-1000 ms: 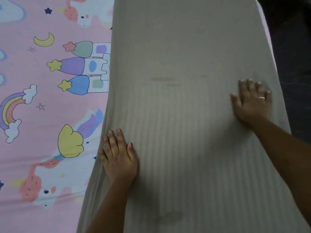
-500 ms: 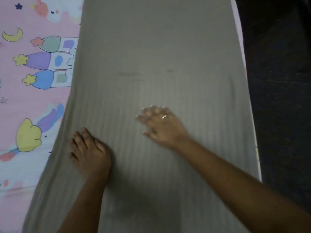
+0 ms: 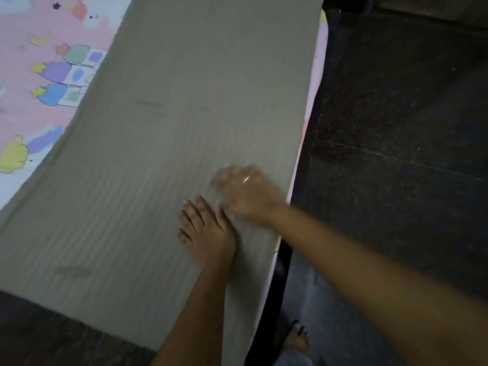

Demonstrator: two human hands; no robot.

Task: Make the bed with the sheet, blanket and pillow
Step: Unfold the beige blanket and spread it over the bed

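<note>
Two hands: both rest on one grey cover at the right side of the bed.
Blanket (image 3: 169,133): grey cloth, long rectangle, laid flat along the right edge of the bed; it runs from the far end of the view to the near end. Surface matte, with fine parallel ribs running lengthwise and a few faint darker marks. No deep folds are visible. Both hands lie on its near right part.
Sheet (image 3: 29,107): pink printed cloth, lies under the blanket and shows to its left. Print: castles, stars, a moon, and yellow and purple cartoon shapes, partly blurred. A narrow pale strip of it also shows along the right edge of the bed, past the blanket's right border.
Floor (image 3: 401,128): dark, speckled, hard surface, right of the bed and below its near end.
Bed frame (image 3: 284,262): dark strip along the right edge, below the pale strip.
Right hand (image 3: 247,192): blurred; palm down on the blanket, near the right edge of the bed, fingers spread, grasping nothing. Contact with the cloth cannot be confirmed through the blur.
Left hand (image 3: 207,231): sharp; flat on the blanket, palm down, fingers extended and slightly apart, nothing gripped. It lies just beside the right hand, on its near left side.
Foot (image 3: 299,339): bare, on the floor by the near right corner of the bed.
Ring (image 3: 246,179): pale band on a finger of the right hand.
</note>
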